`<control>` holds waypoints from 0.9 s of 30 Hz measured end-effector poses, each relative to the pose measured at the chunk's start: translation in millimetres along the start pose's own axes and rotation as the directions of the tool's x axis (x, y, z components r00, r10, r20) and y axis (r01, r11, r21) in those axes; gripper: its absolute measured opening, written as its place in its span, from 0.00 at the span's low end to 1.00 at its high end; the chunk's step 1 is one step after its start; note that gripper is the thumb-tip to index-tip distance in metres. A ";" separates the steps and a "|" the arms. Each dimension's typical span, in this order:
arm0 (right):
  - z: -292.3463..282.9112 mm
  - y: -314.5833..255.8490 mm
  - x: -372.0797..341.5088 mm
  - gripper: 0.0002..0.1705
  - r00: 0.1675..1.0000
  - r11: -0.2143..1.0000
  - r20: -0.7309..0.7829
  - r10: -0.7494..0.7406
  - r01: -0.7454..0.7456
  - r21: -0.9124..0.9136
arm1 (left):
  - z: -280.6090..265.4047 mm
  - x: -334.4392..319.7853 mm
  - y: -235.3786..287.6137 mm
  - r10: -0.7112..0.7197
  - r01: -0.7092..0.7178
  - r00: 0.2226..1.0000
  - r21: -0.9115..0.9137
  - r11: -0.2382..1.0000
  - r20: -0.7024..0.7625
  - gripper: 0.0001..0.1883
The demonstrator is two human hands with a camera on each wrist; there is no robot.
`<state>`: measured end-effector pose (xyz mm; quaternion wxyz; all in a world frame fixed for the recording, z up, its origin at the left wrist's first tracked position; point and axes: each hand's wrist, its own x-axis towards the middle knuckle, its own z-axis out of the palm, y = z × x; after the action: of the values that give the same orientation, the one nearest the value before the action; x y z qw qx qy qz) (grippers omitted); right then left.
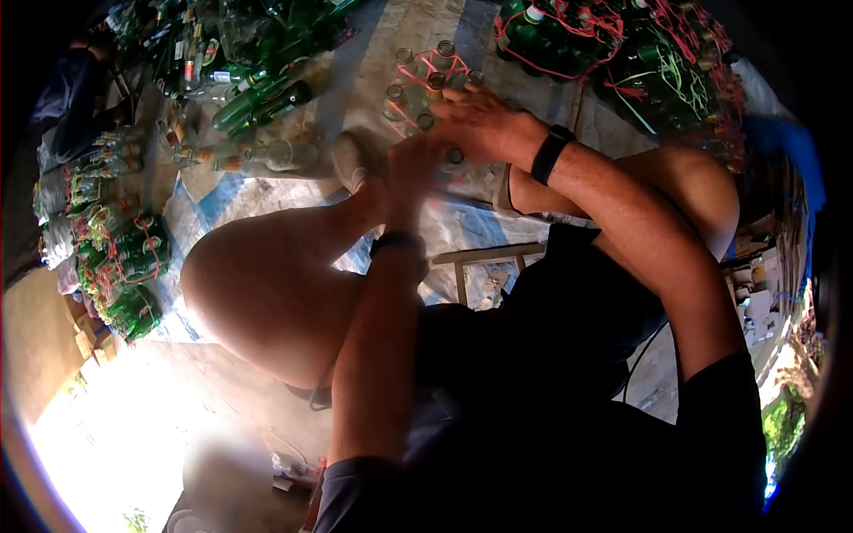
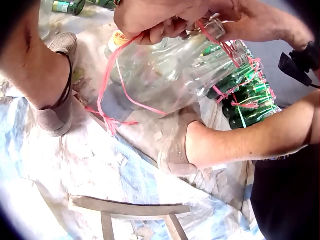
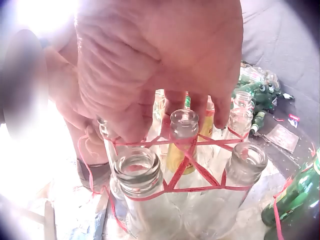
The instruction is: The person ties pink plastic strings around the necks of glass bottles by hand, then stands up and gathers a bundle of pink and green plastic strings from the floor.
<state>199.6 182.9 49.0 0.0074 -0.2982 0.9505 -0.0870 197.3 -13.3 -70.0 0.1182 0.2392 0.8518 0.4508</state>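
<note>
Several clear glass bottles [image 3: 135, 175] stand bundled, with pink string [image 3: 192, 189] looped and crossed around their necks. My left hand [image 2: 160, 17], blurred in the head view, has its fingers curled in at the near side of the bundle and grips the pink string [image 2: 102, 95], whose loose ends hang below. My right hand [image 1: 489, 124] lies over the bottle tops, palm down. In the right wrist view its fingers [image 3: 197, 107] reach down among the necks; their tips are partly hidden behind the bottles.
Tied green bottles [image 1: 551, 40] stand beyond the bundle to the right; loose green bottles [image 1: 249, 102] lie at the far left. More bundles [image 1: 133, 249] line the left side. A small wooden frame [image 1: 484, 258] is between my legs, on a blue-and-white sheet [image 1: 209, 200].
</note>
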 end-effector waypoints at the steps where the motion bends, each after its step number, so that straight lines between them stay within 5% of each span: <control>1: -4.8 -0.1 3.6 0.12 1.000 1.000 0.000 -0.002 0.002 0.000 | -2.2 -0.3 4.5 0.064 -0.064 0.998 0.003 0.998 -0.009 0.22; 4: -14.1 0.6 12.7 0.08 0.994 1.000 0.108 -0.029 0.029 0.005 | -7.0 2.1 27.7 0.127 -0.165 0.976 -0.223 0.961 -0.176 0.12; 6: -21.8 -2.3 14.6 0.04 0.993 0.998 0.114 0.009 -0.017 0.066 | -11.4 0.3 20.9 0.081 -0.091 0.994 -0.160 0.983 -0.069 0.12; 7: -25.5 -3.9 14.5 0.04 0.993 0.998 0.115 0.007 -0.015 0.065 | -12.0 -0.7 17.1 0.027 -0.023 0.999 -0.088 0.996 0.039 0.26; 8: -29.4 -5.7 14.4 0.04 0.995 0.999 0.100 0.012 -0.016 0.037 | -8.4 -1.9 15.6 0.026 -0.023 0.999 -0.090 0.996 0.036 0.26; 9: -32.7 -6.9 14.8 0.05 0.996 1.000 0.084 0.015 -0.016 0.009 | -14.2 0.4 35.7 0.129 -0.140 0.987 -0.121 0.983 -0.097 0.12; 10: -34.7 -7.2 14.5 0.05 0.996 1.000 0.085 0.012 -0.012 0.007 | -15.7 0.6 43.5 0.223 -0.258 0.947 -0.135 0.957 -0.231 0.14; 12: -39.0 -7.2 12.9 0.08 1.000 0.999 0.023 0.007 -0.007 0.037 | -9.4 -1.5 24.9 0.213 -0.224 0.965 -0.059 0.973 -0.155 0.13; 13: -40.6 -7.5 11.8 0.08 1.000 0.999 0.023 0.005 -0.006 0.035 | -6.3 -2.0 17.1 0.195 -0.194 0.978 0.020 0.981 -0.076 0.27; 14: -42.0 -8.1 10.7 0.09 0.999 1.000 0.037 0.019 -0.019 0.002 | -1.9 -2.8 10.3 0.196 -0.195 0.977 0.020 0.981 -0.078 0.27; 16: -46.2 -7.7 10.0 0.09 0.998 0.999 0.050 0.032 -0.030 -0.034 | 1.4 -2.6 9.5 0.103 -0.111 0.992 -0.127 0.986 -0.072 0.17; 19: -48.1 -3.9 8.8 0.13 0.993 0.996 0.086 0.085 -0.083 -0.025 | 1.8 -1.4 12.4 0.087 -0.093 0.989 -0.050 0.994 -0.120 0.05; 25: -44.4 0.9 3.3 0.16 0.984 0.984 0.024 0.178 -0.178 -0.018 | -2.5 -2.4 25.3 0.065 -0.059 0.992 0.051 0.997 -0.113 0.04; 27: -51.4 -0.3 4.4 0.34 0.916 0.956 0.275 0.290 -0.290 -0.044 | -4.0 -2.6 27.9 0.047 -0.041 0.994 0.058 0.997 -0.100 0.04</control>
<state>192.8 188.5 99.8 0.1536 -0.1634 0.9737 -0.0411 206.2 -4.1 -44.8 0.0582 0.2379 0.8635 0.4409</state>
